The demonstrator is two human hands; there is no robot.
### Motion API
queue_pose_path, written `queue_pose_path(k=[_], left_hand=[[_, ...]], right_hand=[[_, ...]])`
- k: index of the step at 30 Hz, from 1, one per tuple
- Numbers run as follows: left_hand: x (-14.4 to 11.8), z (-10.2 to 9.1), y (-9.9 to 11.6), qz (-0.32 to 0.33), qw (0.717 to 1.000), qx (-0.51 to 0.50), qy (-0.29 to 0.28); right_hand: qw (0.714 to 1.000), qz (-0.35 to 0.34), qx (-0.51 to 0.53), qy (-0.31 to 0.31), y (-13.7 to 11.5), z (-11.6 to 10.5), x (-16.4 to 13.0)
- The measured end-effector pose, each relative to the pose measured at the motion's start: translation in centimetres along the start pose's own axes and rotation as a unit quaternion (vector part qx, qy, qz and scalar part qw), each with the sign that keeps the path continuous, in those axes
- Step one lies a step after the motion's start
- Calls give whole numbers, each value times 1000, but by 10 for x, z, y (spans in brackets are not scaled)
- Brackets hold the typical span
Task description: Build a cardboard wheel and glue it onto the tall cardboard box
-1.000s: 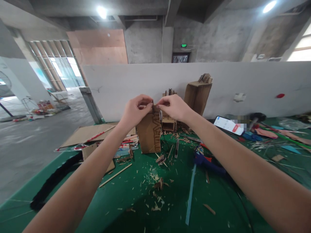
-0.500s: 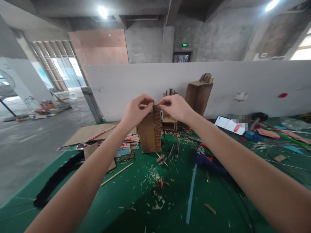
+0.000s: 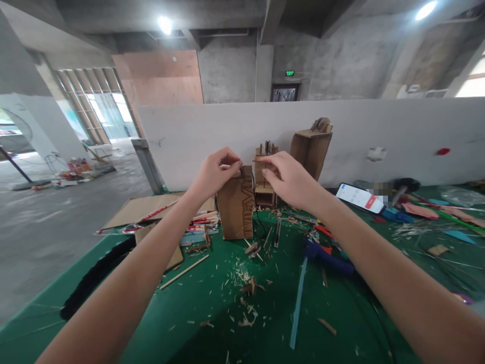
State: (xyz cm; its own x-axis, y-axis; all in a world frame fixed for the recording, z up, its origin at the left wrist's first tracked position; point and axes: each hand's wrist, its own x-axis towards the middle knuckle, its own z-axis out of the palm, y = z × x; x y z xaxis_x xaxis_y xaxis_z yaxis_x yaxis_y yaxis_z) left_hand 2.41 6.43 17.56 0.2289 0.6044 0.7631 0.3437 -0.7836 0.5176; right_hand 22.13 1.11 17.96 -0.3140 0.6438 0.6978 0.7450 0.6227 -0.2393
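Note:
A tall cardboard box with a ragged torn strip down its right side stands upright on the green table. My left hand is at its top left edge, thumb and fingertips pinched together; whatever lies between them is too small and hidden to name. To the right of the box's top, my right hand hovers with thumb and index finger apart and nothing visible between them. Behind its fingertips stands a smaller cardboard structure with upright pieces on top, partly covered by the hand.
A taller cardboard stand is by the white partition. Wood shavings, a wooden stick, a blue strip, a dark blue-handled tool and a phone lie on the green table. Flat cardboard is at left.
My right hand has let go at the box's top and moved right, its thumb and index finger spreading. My left hand stays pinched at the box's top edge.

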Motion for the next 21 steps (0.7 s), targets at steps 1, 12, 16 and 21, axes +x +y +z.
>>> queue_pose_path(k=[1, 12, 16, 21], left_hand=[[0, 0, 1, 1, 1000, 8, -3], [4, 3, 5, 23, 998, 52, -36], [6, 3, 4, 25, 997, 56, -46], [3, 4, 0, 19, 998, 44, -26]], right_hand=[[1000, 0, -14, -5, 2, -3, -9], [956, 99, -179, -212, 17, -28, -90], [887, 207, -243, -334, 36, -31, -129], [819, 313, -275, -395, 56, -19, -157]])
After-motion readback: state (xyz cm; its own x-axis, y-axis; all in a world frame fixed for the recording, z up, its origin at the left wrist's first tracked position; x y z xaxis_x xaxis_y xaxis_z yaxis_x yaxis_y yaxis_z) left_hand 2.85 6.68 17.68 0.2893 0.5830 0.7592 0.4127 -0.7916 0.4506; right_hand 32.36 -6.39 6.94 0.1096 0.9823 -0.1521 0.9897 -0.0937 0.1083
